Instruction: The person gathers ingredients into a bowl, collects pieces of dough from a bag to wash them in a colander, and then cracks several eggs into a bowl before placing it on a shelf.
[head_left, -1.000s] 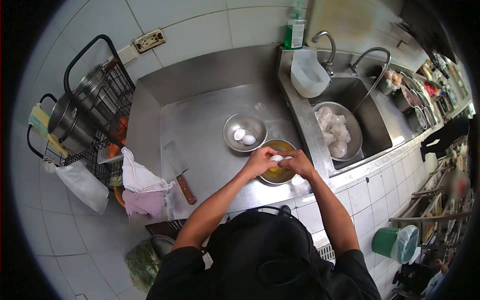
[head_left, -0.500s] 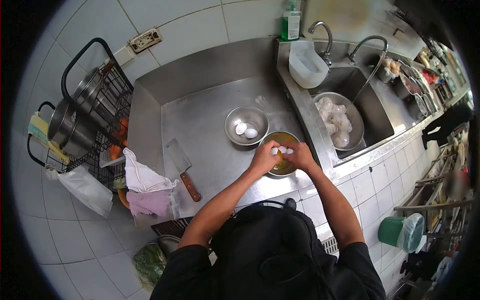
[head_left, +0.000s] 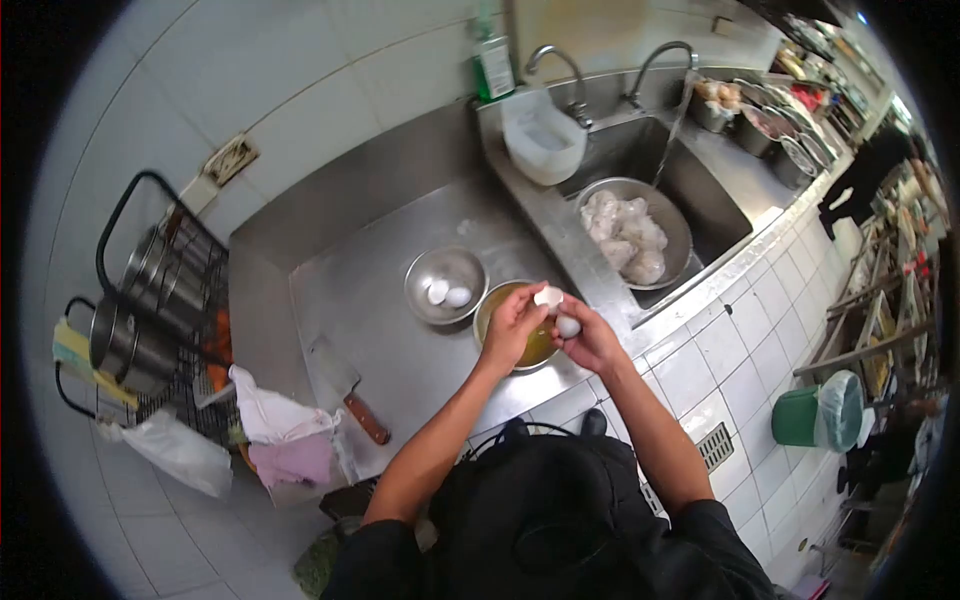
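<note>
The left hand (head_left: 515,325) holds one eggshell half (head_left: 548,296), its fingers clamped on it, and the right hand (head_left: 590,340) holds the other eggshell half (head_left: 568,326), fingers also closed around it. Both hands are over the bowl of beaten egg (head_left: 500,300), which stands on the steel worktop (head_left: 400,370) near its front edge. At about 10 o'clock from this bowl, just beside it, is a second metal bowl (head_left: 445,285) with two whole eggs (head_left: 448,294) inside. At about 8 o'clock, well apart, a cleaver (head_left: 340,385) lies flat on the worktop, and further left there are cloths (head_left: 280,430). At about 2 o'clock, in the sink (head_left: 700,200), a pan of pale food (head_left: 625,232) sits under the taps
</note>
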